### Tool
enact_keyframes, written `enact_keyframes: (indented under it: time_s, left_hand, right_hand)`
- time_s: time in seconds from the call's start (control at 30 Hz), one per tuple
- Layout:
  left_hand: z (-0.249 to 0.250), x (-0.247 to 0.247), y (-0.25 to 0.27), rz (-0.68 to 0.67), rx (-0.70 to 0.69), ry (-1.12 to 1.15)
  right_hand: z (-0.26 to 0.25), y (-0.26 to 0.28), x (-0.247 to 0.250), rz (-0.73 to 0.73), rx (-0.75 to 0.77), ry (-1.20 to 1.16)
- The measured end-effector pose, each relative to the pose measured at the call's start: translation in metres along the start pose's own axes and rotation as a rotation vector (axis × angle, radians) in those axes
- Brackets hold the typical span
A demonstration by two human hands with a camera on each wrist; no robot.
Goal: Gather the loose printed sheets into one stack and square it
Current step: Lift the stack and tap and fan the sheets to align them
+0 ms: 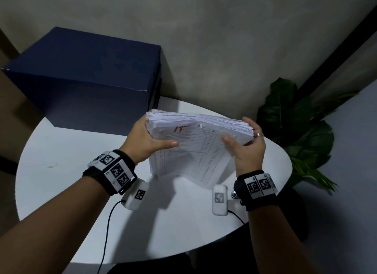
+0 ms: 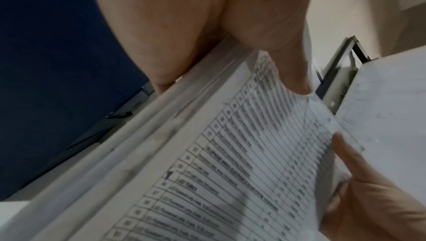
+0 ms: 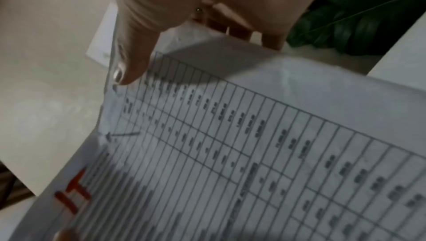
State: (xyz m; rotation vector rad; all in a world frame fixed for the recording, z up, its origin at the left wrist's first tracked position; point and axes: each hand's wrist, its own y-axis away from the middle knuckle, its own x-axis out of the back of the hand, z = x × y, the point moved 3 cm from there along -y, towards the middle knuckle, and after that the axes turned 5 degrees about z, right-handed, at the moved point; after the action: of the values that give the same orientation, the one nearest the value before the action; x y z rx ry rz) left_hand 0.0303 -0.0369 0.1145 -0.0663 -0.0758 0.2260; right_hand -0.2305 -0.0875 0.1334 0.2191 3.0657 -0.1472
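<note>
A thick stack of printed sheets stands on its lower edge on the white round table, its printed tables and a red "IT" mark facing me. My left hand grips the stack's left edge, thumb across the front page. My right hand grips the right edge, thumb on the front and fingers behind. In the left wrist view the stack's layered left edge and my left thumb fill the frame. In the right wrist view my right thumb presses the front page.
A large dark blue box sits on the table's back left, close behind the stack. A green leafy plant stands off the table's right side. A grey wall rises behind. Cables hang from both wrist cameras over the table's near edge.
</note>
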Motion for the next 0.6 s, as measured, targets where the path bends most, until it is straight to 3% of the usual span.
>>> enact_keyframes:
  time_s: [0.1,0.23,0.43,0.53,0.6]
  left_hand:
    - [0.004,-0.003,-0.001,0.010,-0.012,0.073]
    - [0.011,-0.006,0.003,0.035,-0.067,0.104]
    - [0.024,-0.015,0.009,0.312,-0.188,0.208]
    - [0.021,-0.010,0.006,0.239,-0.198,0.223]
    - [0.010,-0.005,0.006,0.150,-0.133,0.178]
  right_hand:
    - [-0.002,0.000,-0.006,-0.042,0.004,-0.014]
    - [-0.007,-0.003,-0.006,0.030,0.033,-0.090]
    - [-0.009,0.000,-0.018,0.210,0.080,-0.069]
    - [-0.003,0.000,-0.015,0.112,0.116,-0.111]
    - [0.005,0.001,-0.013,0.011,0.101,-0.081]
